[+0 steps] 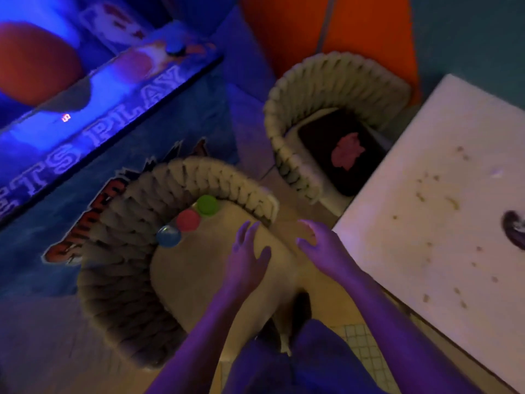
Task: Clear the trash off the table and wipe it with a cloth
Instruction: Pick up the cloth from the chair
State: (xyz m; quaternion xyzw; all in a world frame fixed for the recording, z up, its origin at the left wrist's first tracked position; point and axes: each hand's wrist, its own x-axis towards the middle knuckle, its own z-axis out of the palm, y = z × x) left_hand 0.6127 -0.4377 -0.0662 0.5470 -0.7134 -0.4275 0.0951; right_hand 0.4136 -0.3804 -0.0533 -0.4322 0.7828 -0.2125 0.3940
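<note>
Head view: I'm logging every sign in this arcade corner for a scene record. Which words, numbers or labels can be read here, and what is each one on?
"TS PLAY" in pale block letters, start cut off at the frame edge: on the arcade machine's lit panel.
"8", a small red lit digit: on the same panel.
Red lettered logo on the machine's blue side: partly hidden by the woven chair, not readable.
Red marks on the white sign at top: too blurred.
</note>
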